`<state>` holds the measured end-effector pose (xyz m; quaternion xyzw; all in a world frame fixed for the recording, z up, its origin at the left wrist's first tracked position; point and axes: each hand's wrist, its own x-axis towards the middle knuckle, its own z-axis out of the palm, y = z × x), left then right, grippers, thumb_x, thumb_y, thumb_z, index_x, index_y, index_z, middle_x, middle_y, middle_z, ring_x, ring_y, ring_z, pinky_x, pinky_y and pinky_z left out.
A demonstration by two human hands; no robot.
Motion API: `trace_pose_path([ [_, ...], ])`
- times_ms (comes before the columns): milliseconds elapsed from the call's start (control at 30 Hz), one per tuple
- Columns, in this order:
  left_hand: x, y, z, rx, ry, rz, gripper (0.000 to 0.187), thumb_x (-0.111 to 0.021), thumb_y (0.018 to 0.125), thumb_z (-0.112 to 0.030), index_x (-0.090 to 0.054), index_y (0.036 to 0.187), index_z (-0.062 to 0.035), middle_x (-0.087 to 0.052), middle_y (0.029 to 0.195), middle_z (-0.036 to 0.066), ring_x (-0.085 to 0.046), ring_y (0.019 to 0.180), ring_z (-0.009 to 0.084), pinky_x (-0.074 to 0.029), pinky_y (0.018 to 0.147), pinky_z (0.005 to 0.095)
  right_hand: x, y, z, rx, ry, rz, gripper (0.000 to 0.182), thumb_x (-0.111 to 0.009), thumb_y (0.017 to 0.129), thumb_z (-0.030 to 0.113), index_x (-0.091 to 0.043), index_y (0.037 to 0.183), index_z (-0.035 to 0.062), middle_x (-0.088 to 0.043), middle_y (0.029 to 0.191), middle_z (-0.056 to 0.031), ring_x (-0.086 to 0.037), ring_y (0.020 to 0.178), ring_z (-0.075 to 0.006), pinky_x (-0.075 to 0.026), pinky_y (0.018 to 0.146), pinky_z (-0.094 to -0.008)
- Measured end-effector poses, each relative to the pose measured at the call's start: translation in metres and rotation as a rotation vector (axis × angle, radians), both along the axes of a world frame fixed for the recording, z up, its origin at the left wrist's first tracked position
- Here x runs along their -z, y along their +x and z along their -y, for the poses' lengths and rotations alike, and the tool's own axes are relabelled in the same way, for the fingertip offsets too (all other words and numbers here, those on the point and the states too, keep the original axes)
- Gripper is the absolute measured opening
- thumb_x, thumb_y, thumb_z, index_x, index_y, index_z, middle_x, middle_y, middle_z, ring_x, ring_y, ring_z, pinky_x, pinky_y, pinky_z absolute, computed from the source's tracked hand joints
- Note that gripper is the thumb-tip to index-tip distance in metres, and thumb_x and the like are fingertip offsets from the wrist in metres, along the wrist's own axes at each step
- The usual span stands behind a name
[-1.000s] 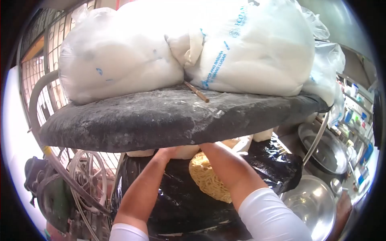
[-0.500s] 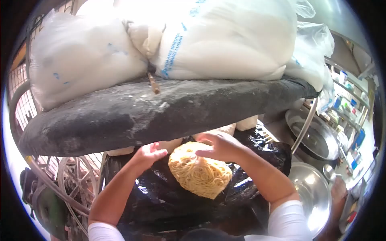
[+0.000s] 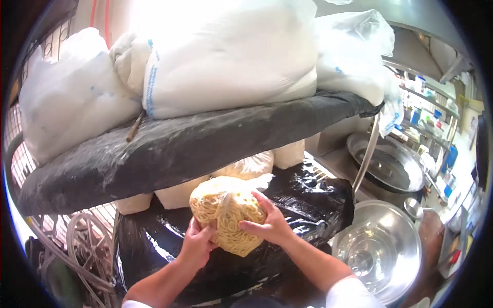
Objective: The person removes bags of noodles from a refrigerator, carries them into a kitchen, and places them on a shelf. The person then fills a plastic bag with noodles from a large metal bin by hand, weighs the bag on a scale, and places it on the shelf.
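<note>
A clear plastic bag of yellow noodles (image 3: 232, 213) is between my two hands, above a shelf covered in shiny black plastic (image 3: 313, 203). My left hand (image 3: 198, 240) grips its lower left side, the thumb pressed on the front. On the other side, my right hand (image 3: 269, 222) clasps it with the thumb in front and the fingers along the upper right edge. The bag's loose plastic top points away from me. Behind it, another filled clear bag (image 3: 251, 165) and pale wrapped blocks (image 3: 288, 154) sit partly hidden beneath the upper shelf.
A black-wrapped upper shelf (image 3: 205, 138) crosses overhead, carrying large white sacks (image 3: 231, 61) and a thin stick (image 3: 135, 127). Right of me are a metal basin (image 3: 380, 241), a wide dark pan (image 3: 385, 164) and a metal post (image 3: 367, 151). Coiled hoses (image 3: 87, 241) hang at left.
Both hands have closed on the noodle bag, which is now lifted and tipped so its plastic top shows. My view has shifted, moving the shelf and sacks leftward.
</note>
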<state>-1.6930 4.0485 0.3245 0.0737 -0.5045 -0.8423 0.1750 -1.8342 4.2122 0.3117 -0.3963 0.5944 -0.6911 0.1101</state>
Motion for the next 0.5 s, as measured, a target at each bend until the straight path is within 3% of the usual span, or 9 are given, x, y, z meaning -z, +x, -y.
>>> trace_pose_path([
  [133, -0.048, -0.04, -0.012, -0.012, -0.02, -0.159, 0.043, -0.061, 0.091, -0.014, -0.041, 0.129, -0.0092, -0.055, 0.12, 0.006, -0.061, 0.106, 0.0198, -0.057, 0.081, 0.0385, -0.059, -0.032, -0.009, 0.161, -0.055, -0.214, 0.089, -0.087, 0.066, 0.021, -0.04, 0.138, -0.0035, -0.056, 0.123, -0.0139, -0.055, 0.111, -0.0164, -0.045, 0.095, -0.0309],
  [200, -0.063, -0.087, 0.007, -0.056, -0.016, -0.069, 0.043, -0.062, 0.09, -0.014, -0.044, 0.129, -0.0094, -0.056, 0.121, 0.008, -0.058, 0.112, 0.023, -0.054, 0.084, 0.0442, -0.088, -0.068, -0.001, 0.275, -0.034, -0.038, 0.08, -0.087, 0.066, 0.019, -0.048, 0.132, -0.0031, -0.062, 0.113, -0.0106, -0.059, 0.103, -0.0156, -0.048, 0.089, -0.029],
  [267, -0.025, -0.18, 0.061, -0.369, -1.177, -0.327, 0.033, -0.062, 0.091, -0.02, -0.052, 0.12, -0.008, -0.057, 0.122, 0.007, -0.061, 0.108, 0.0245, -0.055, 0.085, 0.0427, -0.116, -0.122, 0.004, 0.321, -0.114, -0.146, 0.064, -0.083, 0.07, 0.015, -0.053, 0.123, -0.0026, -0.064, 0.108, -0.0098, -0.061, 0.098, -0.0173, -0.049, 0.083, -0.0295],
  [300, -0.048, -0.197, 0.056, -0.176, -0.505, -0.268, 0.033, -0.06, 0.092, -0.021, -0.053, 0.122, -0.0077, -0.056, 0.124, 0.007, -0.058, 0.111, 0.0256, -0.052, 0.09, 0.0432, -0.13, -0.134, 0.006, 0.296, -0.181, 0.011, 0.058, -0.078, 0.072, 0.02, -0.056, 0.122, -0.0007, -0.064, 0.113, -0.0089, -0.062, 0.099, -0.0198, -0.049, 0.085, -0.0317],
  [333, -0.068, -0.213, 0.049, 0.021, 0.166, -0.192, 0.034, -0.059, 0.093, -0.023, -0.054, 0.123, -0.0074, -0.055, 0.126, 0.008, -0.056, 0.114, 0.0267, -0.048, 0.096, 0.0437, -0.077, -0.244, 0.033, 0.198, -0.387, 0.128, 0.056, -0.073, 0.078, 0.019, -0.053, 0.127, 0.0001, -0.058, 0.123, -0.0093, -0.055, 0.11, -0.0215, -0.045, 0.091, -0.0336],
  [367, -0.071, -0.239, 0.053, -0.003, 0.083, -0.171, 0.035, -0.059, 0.093, -0.024, -0.054, 0.124, -0.0077, -0.055, 0.127, 0.008, -0.055, 0.116, 0.0266, -0.046, 0.097, 0.0434, -0.027, -0.348, 0.058, 0.094, -0.593, 0.238, 0.055, -0.069, 0.083, 0.018, -0.049, 0.132, 0.001, -0.052, 0.132, -0.0096, -0.049, 0.12, -0.0232, -0.041, 0.097, -0.0354],
  [400, -0.064, -0.258, 0.057, -0.061, -0.148, -0.161, 0.036, -0.059, 0.093, -0.024, -0.054, 0.124, -0.008, -0.055, 0.128, 0.008, -0.054, 0.117, 0.0265, -0.045, 0.098, 0.0431, -0.031, -0.329, 0.062, 0.093, -0.594, 0.247, 0.055, -0.069, 0.083, 0.018, -0.049, 0.132, 0.001, -0.052, 0.132, -0.0096, -0.049, 0.12, -0.0232, -0.041, 0.097, -0.0354],
  [467, -0.052, -0.285, 0.056, -0.203, -0.609, -0.126, 0.037, -0.059, 0.093, -0.025, -0.053, 0.126, -0.0086, -0.054, 0.13, 0.008, -0.051, 0.12, 0.0263, -0.041, 0.101, 0.0424, -0.057, -0.26, 0.07, 0.633, 0.08, -0.417, 0.059, -0.076, 0.069, 0.042, -0.065, 0.113, 0.005, -0.068, 0.111, -0.0125, -0.066, 0.098, -0.0271, -0.049, 0.087, -0.0347],
  [500, -0.049, -0.294, 0.053, -0.268, -0.797, -0.103, 0.038, -0.058, 0.093, -0.026, -0.053, 0.127, -0.0089, -0.053, 0.131, 0.008, -0.05, 0.121, 0.0262, -0.04, 0.102, 0.042, -0.054, -0.263, 0.071, 0.632, 0.075, -0.417, 0.059, -0.076, 0.069, 0.042, -0.065, 0.113, 0.005, -0.068, 0.111, -0.0125, -0.066, 0.098, -0.0271, -0.049, 0.087, -0.0347],
])
